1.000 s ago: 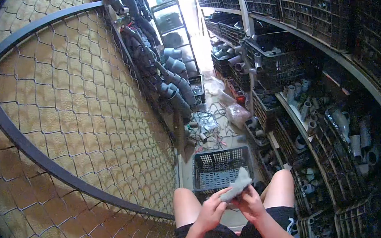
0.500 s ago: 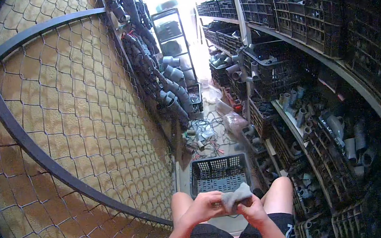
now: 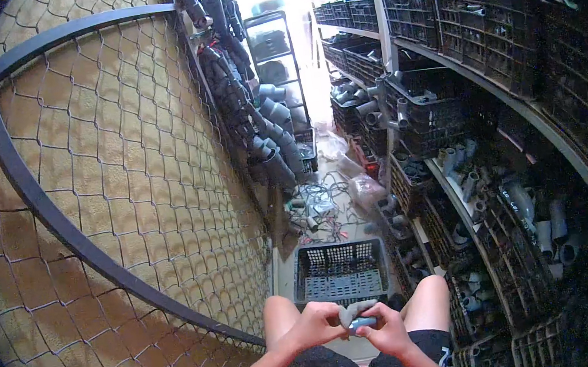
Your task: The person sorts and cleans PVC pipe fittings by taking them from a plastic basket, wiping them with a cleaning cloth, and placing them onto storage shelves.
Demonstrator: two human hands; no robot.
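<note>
In front of my lap, both hands are close together around a crumpled grey cloth [image 3: 357,309] and a small blue-grey plastic pipe fitting [image 3: 363,322]. My left hand [image 3: 317,325] is closed on the cloth at its left side. My right hand [image 3: 388,327] is closed from the right, its thumb against the fitting and its fingers over the cloth. Fingers and cloth hide part of the fitting, so its full shape does not show. Just beyond my knees, a black plastic crate [image 3: 306,279] stands on the floor.
A framed wire mesh [image 3: 123,168] runs along the left. Shelves on the right carry black crates [image 3: 478,10] and grey pipe fittings [image 3: 470,180]. Farther up the aisle lie tangled cords [image 3: 316,217] and a plastic bag [image 3: 366,189]. Large grey fittings [image 3: 275,116] are stacked at the left.
The cloth has been shifted and folded between my hands, and the blue-grey fitting now shows beneath it. My view has shifted slightly, and both hands remain before my lap.
</note>
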